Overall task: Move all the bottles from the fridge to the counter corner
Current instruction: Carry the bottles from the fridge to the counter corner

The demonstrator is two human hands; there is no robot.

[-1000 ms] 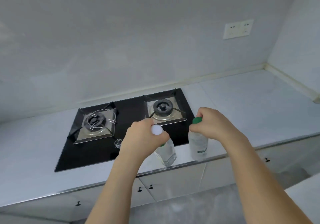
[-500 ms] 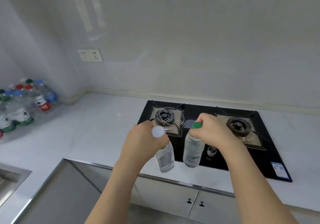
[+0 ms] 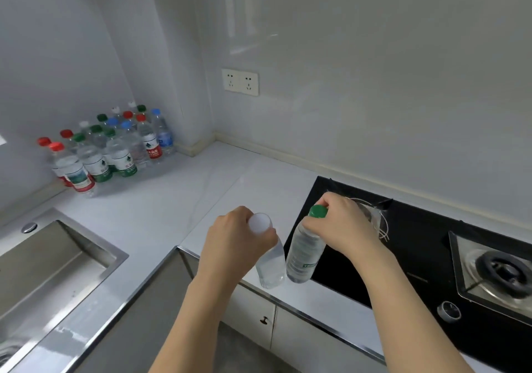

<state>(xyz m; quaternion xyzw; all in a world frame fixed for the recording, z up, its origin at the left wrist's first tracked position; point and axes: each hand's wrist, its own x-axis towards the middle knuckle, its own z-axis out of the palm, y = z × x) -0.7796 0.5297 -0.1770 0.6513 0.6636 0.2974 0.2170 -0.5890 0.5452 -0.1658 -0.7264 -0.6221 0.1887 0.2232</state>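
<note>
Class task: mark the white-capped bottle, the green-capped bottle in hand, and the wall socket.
white-capped bottle [image 3: 270,269]: head view, on its clear body.
green-capped bottle [image 3: 305,253]: head view, on its label.
wall socket [image 3: 240,82]: head view, middle of plate.

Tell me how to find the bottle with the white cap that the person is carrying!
Look just left of the black stove, above the counter's front edge, where two hands hold two bottles side by side. The left hand grips the white-capped bottle. Its neighbour in the right hand is the green-capped bottle, which has a label; this one looks plain.
</note>
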